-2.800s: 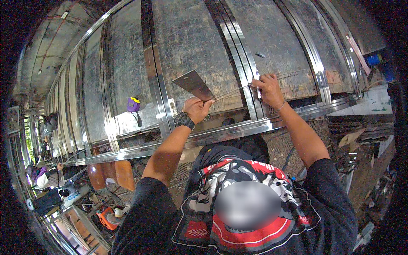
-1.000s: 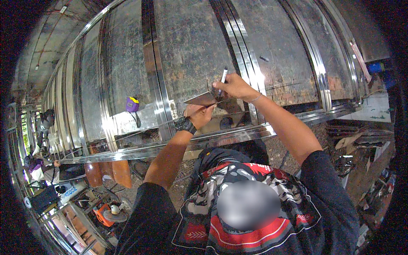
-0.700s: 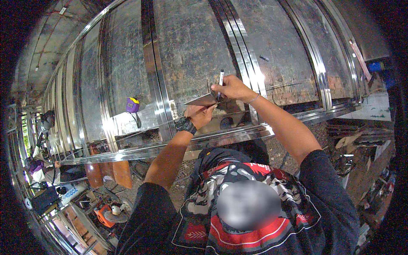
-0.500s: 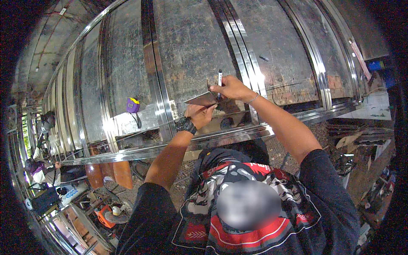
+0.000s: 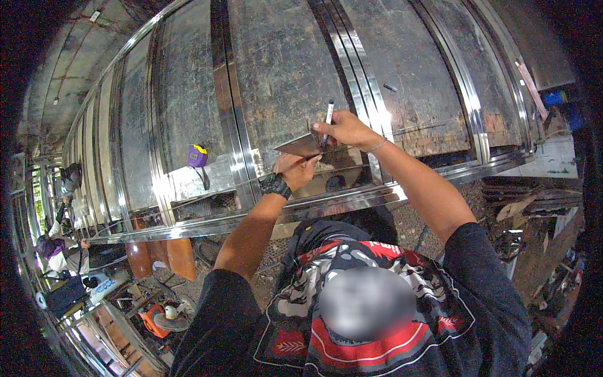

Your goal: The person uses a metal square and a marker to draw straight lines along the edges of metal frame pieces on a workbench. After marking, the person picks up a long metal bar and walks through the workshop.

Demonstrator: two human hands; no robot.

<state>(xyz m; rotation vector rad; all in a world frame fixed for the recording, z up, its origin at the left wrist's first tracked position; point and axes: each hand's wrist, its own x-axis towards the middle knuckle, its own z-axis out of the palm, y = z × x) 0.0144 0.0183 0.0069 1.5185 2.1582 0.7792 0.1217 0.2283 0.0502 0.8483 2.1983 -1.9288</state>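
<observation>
Shifted leftward, the right hand [image 5: 347, 131] pinched a white marker [image 5: 330, 112] in closed fingers beside the metal plate [image 5: 300, 146] clasped by the left hand [image 5: 295, 171].

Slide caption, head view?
Left hand holds a metal plate, right hand a marker close by, over a shiny metal frame.

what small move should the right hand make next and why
Probably a short, light stroke with the marker at the metal plate's right end. The right hand holds the marker nearly upright, lower end close by that edge, and the left hand holds the plate. Whether the tip touches is too small to tell.
</observation>
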